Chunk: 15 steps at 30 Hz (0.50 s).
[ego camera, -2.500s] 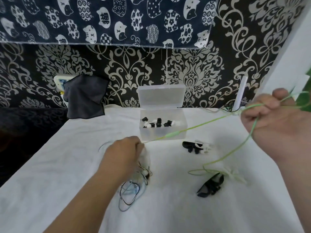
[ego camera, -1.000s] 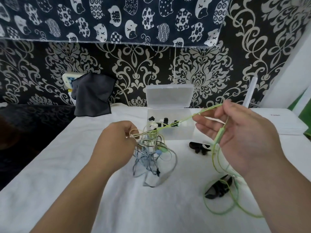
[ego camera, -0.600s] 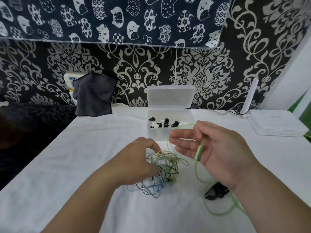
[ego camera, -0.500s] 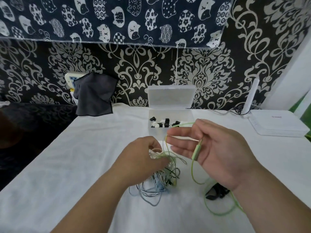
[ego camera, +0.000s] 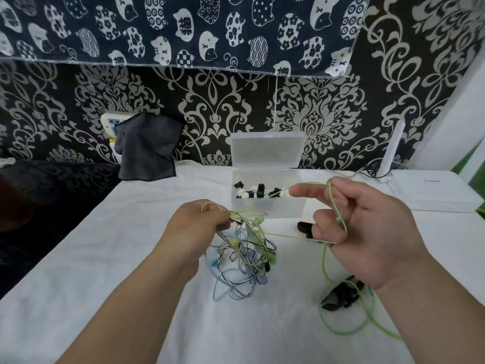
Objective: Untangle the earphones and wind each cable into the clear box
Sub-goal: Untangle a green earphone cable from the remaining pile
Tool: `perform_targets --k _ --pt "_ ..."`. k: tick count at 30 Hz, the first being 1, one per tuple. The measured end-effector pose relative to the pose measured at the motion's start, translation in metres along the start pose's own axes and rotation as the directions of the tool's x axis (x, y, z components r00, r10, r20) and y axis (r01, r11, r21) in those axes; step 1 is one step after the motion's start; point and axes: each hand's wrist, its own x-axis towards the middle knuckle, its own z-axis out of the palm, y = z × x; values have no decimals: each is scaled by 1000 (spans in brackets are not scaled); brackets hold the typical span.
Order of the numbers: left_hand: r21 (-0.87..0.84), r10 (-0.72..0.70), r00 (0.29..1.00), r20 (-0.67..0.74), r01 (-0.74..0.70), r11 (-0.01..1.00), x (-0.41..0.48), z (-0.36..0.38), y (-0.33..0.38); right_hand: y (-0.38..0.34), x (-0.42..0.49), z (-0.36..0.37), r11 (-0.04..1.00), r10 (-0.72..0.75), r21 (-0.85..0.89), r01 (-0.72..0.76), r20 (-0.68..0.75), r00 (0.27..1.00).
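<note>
At the upper left a dark cloth (ego camera: 148,151) hangs over a wall socket (ego camera: 109,123), above the table's white cover (ego camera: 105,258). Left of centre the left hand (ego camera: 194,227) is closed, its fingertips pinching the top strands of the tangle of earphones (ego camera: 244,264) – blue, black and pale cables heaped on the cover just below the pinch. From that pinch the green cable (ego camera: 324,261) slants up and to the right, in front of the clear box (ego camera: 275,210), which stands at centre back with its lid upright. The cable reaches the right hand (ego camera: 367,232), whose fingers are half curled with the cable looped over the forefinger and across the others – then it drops almost straight down into a loose ring at the lower right, around a black clip (ego camera: 341,295). A white router (ego camera: 433,195) sits at the right edge.
</note>
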Motion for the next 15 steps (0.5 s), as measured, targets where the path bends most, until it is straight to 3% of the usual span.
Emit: perform_targets --k 4,9,15 --pt "9 52 997 -58 -52 999 -5 0 2 7 5 -1 997 -48 52 54 -112 993" --pt "191 161 987 -21 -154 969 -12 3 4 4 4 3 984 -4 179 9 -26 1000" --pt "181 164 982 90 -178 967 -10 2 3 -3 -2 4 993 3 117 -2 -13 1000"
